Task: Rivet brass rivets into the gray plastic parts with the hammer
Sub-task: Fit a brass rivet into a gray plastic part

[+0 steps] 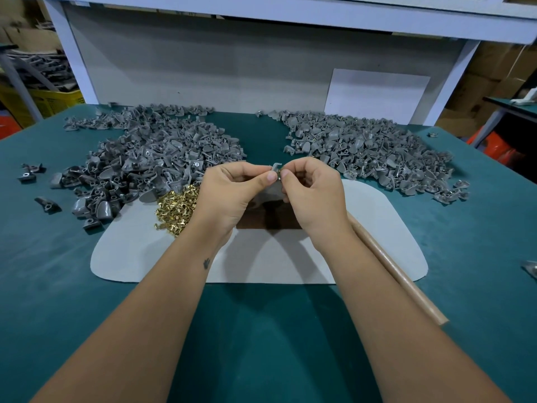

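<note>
Above the middle of the table, my left hand point(229, 193) pinches a small gray plastic part point(276, 167) between thumb and fingers. My right hand point(315, 193) meets it from the right and pinches a brass rivet point(280, 171) against the part. A heap of loose brass rivets point(177, 209) lies on the white mat point(145, 251) just left of my left wrist. The hammer's wooden handle point(401, 274) lies on the mat under my right forearm; its head is hidden. A dark block point(270, 219) sits on the mat below my hands.
Two large piles of gray plastic parts cover the green table: one at the left point(151, 158), one at the right point(366, 149) with brass showing in some. A few stray parts point(29, 173) lie at the far left. A white frame and gray board stand behind.
</note>
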